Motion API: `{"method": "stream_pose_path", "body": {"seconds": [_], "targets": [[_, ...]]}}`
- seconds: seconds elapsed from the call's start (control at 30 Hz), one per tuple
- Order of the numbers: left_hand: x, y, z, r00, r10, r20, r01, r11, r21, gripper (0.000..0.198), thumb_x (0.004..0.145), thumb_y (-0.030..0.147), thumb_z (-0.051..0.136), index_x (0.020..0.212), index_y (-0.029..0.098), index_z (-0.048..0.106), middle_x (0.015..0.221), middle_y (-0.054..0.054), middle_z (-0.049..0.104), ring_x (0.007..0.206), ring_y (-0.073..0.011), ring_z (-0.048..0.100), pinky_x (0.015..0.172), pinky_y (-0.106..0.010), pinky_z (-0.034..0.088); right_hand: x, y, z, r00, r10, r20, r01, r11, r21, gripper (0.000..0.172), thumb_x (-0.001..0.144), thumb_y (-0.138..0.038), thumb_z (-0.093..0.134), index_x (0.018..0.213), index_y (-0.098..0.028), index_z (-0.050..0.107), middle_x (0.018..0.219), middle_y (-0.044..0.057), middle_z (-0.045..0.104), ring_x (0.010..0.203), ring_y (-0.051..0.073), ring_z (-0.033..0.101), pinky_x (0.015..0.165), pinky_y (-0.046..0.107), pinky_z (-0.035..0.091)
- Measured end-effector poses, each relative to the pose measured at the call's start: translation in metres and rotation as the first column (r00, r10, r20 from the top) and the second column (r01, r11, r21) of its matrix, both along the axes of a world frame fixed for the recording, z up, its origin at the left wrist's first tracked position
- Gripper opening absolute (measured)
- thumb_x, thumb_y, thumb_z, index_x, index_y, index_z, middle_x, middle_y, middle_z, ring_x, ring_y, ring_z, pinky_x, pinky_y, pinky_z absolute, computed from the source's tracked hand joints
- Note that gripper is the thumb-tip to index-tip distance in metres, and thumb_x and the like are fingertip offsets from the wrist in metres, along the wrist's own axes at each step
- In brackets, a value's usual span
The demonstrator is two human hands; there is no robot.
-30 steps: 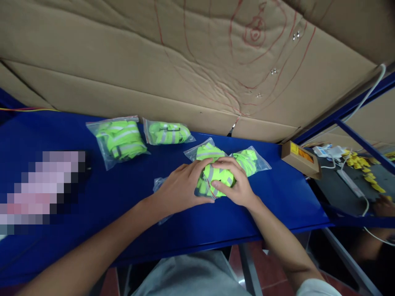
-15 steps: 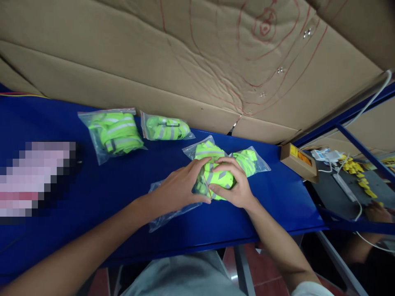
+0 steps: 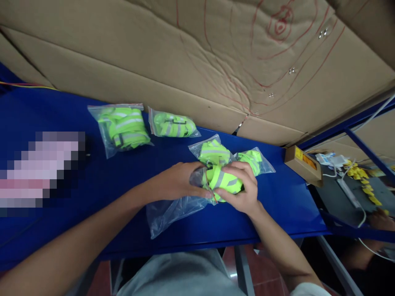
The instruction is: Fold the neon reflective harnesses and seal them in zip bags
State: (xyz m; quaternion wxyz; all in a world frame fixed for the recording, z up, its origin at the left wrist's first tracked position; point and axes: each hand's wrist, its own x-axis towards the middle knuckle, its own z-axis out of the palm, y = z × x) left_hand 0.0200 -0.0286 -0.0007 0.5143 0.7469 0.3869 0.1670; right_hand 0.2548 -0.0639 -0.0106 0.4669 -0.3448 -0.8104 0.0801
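My right hand [image 3: 245, 191] is wrapped round a rolled neon-yellow bundle with grey reflective bands [image 3: 221, 181]. The bundle's left end is at the red-edged mouth of a clear zip bag [image 3: 173, 213]. My left hand [image 3: 173, 181] grips that mouth, its thumb below and its fingers partly hidden behind the plastic. The loose end of the bag trails over the blue table beneath my left wrist. Just behind the bundle lie two bagged neon bundles, one nearer the middle [image 3: 212, 151] and one to the right [image 3: 251, 159].
Two more bagged neon bundles, a larger one [image 3: 123, 126] and a smaller one [image 3: 174, 124], lie along the cardboard wall [image 3: 123, 65]. A pixelated pink-white patch [image 3: 40, 168] covers something at left. At right stand a small cardboard box [image 3: 304, 166] and another person's hand [image 3: 382, 220].
The view has shifted slightly, so the table items appear farther right. The bundle's left end shows more at the bag mouth, and more of the bag's loose end shows beneath my left wrist.
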Motion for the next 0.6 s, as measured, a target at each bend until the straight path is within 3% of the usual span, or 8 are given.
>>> {"method": "stream_pose_path", "body": {"seconds": [0.07,0.17,0.3,0.4,0.5,0.6], "targets": [[0.000,0.000,0.001,0.990,-0.129,0.049,0.133,0.986,-0.098,0.046,0.071,0.053,0.084,0.099,0.018,0.073,0.089,0.001,0.073,0.082,-0.0201,0.067,0.067,-0.025,0.045,-0.001,-0.005,-0.001,0.998,0.052,0.023,-0.054,0.995,0.089,0.062,0.073,-0.052,0.088,0.129,-0.035,0.068,0.107,0.008,0.063,0.094,0.027,0.069,0.080,0.045,0.063],[0.002,-0.001,0.000,0.959,-0.220,0.176,0.251,0.951,-0.178,0.043,0.069,0.048,0.086,0.096,0.018,0.073,0.086,0.002,0.070,0.078,-0.0168,0.063,0.064,-0.023,0.041,-0.002,-0.011,-0.001,0.993,0.090,0.077,-0.099,0.988,0.122,0.059,0.074,-0.049,0.088,0.127,-0.035,0.068,0.109,0.008,0.063,0.094,0.028,0.070,0.076,0.046,0.064],[0.003,-0.002,-0.001,0.976,-0.159,0.148,0.175,0.980,-0.099,0.045,0.070,0.048,0.087,0.101,0.019,0.071,0.087,0.003,0.069,0.081,-0.0168,0.062,0.065,-0.023,0.041,-0.001,-0.011,-0.001,0.977,0.144,0.156,-0.153,0.987,0.045,0.041,0.083,-0.028,0.083,0.120,-0.034,0.067,0.120,0.009,0.063,0.102,0.027,0.070,0.079,0.045,0.065],[0.006,-0.002,-0.005,0.994,-0.093,0.061,0.090,0.995,0.049,0.044,0.073,0.055,0.085,0.094,0.020,0.069,0.081,0.004,0.067,0.076,-0.0161,0.062,0.064,-0.024,0.038,0.000,-0.006,-0.002,0.976,0.197,0.096,-0.194,0.980,-0.045,0.038,0.085,-0.016,0.077,0.117,-0.033,0.068,0.115,0.008,0.064,0.102,0.025,0.070,0.084,0.043,0.063],[0.010,-0.002,-0.010,0.995,0.038,-0.092,-0.017,0.975,0.220,0.050,0.070,0.063,0.084,0.092,0.021,0.069,0.084,0.002,0.071,0.079,-0.0205,0.066,0.065,-0.026,0.037,-0.001,0.000,-0.005,0.988,0.147,0.056,-0.140,0.984,-0.108,0.036,0.084,-0.017,0.077,0.117,-0.031,0.069,0.105,0.007,0.063,0.098,0.023,0.069,0.085,0.040,0.062],[0.013,-0.002,-0.016,0.976,0.084,-0.200,-0.018,0.950,0.313,0.054,0.070,0.067,0.082,0.095,0.022,0.068,0.088,-0.001,0.074,0.082,-0.0240,0.069,0.066,-0.028,0.037,-0.001,0.005,-0.010,0.986,0.138,0.096,-0.126,0.984,-0.126,0.028,0.088,-0.026,0.075,0.115,-0.029,0.070,0.112,0.009,0.063,0.101,0.023,0.070,0.086,0.039,0.062]]}}
